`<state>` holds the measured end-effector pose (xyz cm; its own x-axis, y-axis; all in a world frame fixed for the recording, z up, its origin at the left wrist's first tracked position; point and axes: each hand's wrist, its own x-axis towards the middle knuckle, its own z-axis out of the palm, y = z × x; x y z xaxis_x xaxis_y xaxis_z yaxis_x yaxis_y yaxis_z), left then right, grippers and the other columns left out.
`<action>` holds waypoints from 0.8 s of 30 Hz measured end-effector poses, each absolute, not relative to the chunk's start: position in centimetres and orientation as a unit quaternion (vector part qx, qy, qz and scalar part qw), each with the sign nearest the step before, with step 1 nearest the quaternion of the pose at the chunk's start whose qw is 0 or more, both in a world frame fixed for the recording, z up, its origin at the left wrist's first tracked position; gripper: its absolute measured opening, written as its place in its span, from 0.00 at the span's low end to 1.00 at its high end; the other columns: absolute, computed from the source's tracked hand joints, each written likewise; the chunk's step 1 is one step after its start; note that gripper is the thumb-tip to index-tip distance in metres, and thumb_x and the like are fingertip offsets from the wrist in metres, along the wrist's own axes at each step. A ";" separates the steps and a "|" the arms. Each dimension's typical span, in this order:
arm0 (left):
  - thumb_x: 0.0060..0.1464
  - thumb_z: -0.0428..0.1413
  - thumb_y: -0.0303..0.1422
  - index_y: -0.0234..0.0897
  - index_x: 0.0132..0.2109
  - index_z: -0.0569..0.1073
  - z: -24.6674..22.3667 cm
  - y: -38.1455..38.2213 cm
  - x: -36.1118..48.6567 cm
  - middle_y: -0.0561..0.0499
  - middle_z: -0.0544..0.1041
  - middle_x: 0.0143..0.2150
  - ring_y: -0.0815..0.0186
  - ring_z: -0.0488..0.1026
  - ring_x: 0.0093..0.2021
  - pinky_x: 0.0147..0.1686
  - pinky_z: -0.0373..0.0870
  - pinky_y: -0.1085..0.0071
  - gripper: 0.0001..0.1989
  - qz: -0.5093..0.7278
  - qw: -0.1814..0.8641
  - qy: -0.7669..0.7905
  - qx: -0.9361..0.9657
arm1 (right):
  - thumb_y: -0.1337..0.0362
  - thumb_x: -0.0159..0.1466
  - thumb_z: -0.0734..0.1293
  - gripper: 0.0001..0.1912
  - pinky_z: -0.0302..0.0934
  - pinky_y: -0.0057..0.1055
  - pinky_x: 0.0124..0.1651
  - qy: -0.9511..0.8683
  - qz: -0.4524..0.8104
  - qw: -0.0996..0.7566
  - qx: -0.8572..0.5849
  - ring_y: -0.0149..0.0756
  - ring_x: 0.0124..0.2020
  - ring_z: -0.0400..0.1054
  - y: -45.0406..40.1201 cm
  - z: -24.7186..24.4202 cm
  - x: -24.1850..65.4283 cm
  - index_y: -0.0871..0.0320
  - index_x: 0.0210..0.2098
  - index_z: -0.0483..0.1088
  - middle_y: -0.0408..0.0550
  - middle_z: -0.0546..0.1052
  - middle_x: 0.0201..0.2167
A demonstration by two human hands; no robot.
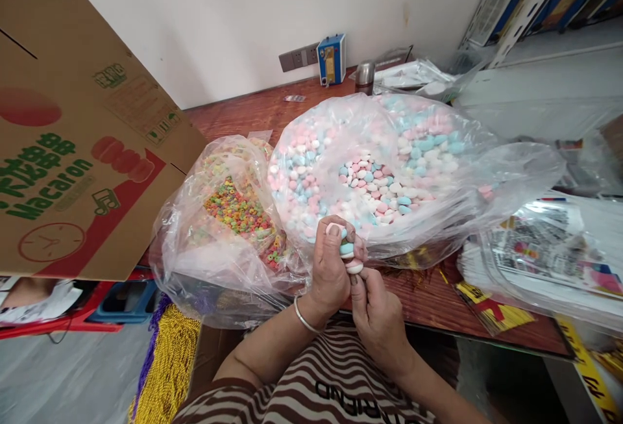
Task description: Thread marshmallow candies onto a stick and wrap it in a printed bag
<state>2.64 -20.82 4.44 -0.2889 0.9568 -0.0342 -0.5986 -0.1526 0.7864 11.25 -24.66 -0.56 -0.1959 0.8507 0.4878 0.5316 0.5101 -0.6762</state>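
Note:
Several pink, white and blue candy-like pieces [347, 250] are bunched between my hands, near the table's front edge. My left hand [331, 268], with a bangle at the wrist, is closed around them. Just below and to the right, my right hand [374, 310] pinches at the lower end of the bunch; what its fingertips hold is too small to tell. Behind my hands lies a large clear bag of pink, white and blue pieces [370, 180], open in the middle. To its left is an open clear bag of small multicoloured rings [241, 213].
A large cardboard box [87, 125] stands at the left. On the reddish wooden table [233, 110] are a blue box [331, 60] and a metal cup [365, 77] at the back. Printed plastic packaging [545, 242] lies at the right. Yellow cords [168, 365] hang at the lower left.

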 end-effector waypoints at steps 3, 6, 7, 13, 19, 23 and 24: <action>0.67 0.53 0.40 0.40 0.44 0.67 3.9 -21.0 3.0 0.56 0.66 0.33 0.77 0.65 0.25 0.20 0.57 0.81 0.08 0.725 0.537 0.359 0.240 | 0.62 0.77 0.53 0.15 0.53 0.29 0.19 -0.756 0.160 0.449 -0.449 0.35 0.16 0.70 -24.4 -0.4 11.2 0.56 0.36 0.64 0.43 0.75 0.19; 0.67 0.54 0.39 0.41 0.47 0.68 3.6 -20.7 2.9 0.56 0.67 0.33 0.78 0.65 0.24 0.21 0.59 0.81 0.07 0.731 0.532 0.361 0.227 | 0.62 0.77 0.54 0.14 0.56 0.27 0.21 -0.762 0.169 0.456 -0.428 0.35 0.18 0.73 -24.1 0.0 11.5 0.57 0.38 0.65 0.43 0.77 0.22; 0.67 0.53 0.39 0.42 0.47 0.68 3.6 -20.5 2.7 0.57 0.66 0.33 0.78 0.64 0.24 0.20 0.59 0.81 0.07 0.737 0.525 0.360 0.226 | 0.62 0.77 0.54 0.13 0.58 0.27 0.23 -0.767 0.179 0.449 -0.421 0.35 0.20 0.74 -24.0 0.1 11.8 0.58 0.41 0.66 0.45 0.78 0.24; 0.66 0.55 0.42 0.42 0.48 0.69 3.9 -20.0 2.4 0.58 0.66 0.33 0.79 0.60 0.20 0.17 0.60 0.81 0.10 0.764 0.502 0.334 0.230 | 0.64 0.78 0.52 0.16 0.57 0.26 0.23 -0.815 0.145 0.411 -0.381 0.31 0.18 0.72 -24.4 -0.5 12.9 0.58 0.38 0.66 0.42 0.75 0.21; 0.67 0.54 0.43 0.42 0.45 0.67 3.9 -21.1 3.4 0.59 0.66 0.32 0.80 0.59 0.18 0.15 0.57 0.82 0.10 0.754 0.524 0.315 0.240 | 0.65 0.78 0.51 0.17 0.52 0.27 0.22 -0.815 0.070 0.433 -0.379 0.29 0.15 0.65 -24.7 -0.7 12.5 0.56 0.33 0.61 0.39 0.68 0.17; 0.66 0.55 0.43 0.43 0.46 0.67 3.7 -21.7 3.5 0.59 0.66 0.31 0.81 0.59 0.18 0.15 0.58 0.83 0.10 0.747 0.532 0.312 0.248 | 0.66 0.78 0.51 0.17 0.50 0.28 0.22 -0.818 0.059 0.434 -0.373 0.28 0.15 0.64 -24.7 -0.5 12.4 0.55 0.33 0.59 0.38 0.67 0.18; 0.66 0.55 0.44 0.43 0.46 0.67 3.7 -21.8 3.5 0.59 0.66 0.31 0.80 0.59 0.18 0.15 0.58 0.83 0.11 0.746 0.533 0.313 0.248 | 0.66 0.78 0.51 0.16 0.50 0.28 0.22 -0.818 0.059 0.434 -0.373 0.28 0.15 0.63 -24.7 -0.5 12.4 0.55 0.33 0.59 0.38 0.66 0.18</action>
<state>3.50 -21.77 3.69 -0.3085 0.9505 0.0372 -0.6399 -0.2363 0.7312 12.39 -24.71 -0.49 -0.3448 0.6605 0.6670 0.5588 0.7154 -0.4195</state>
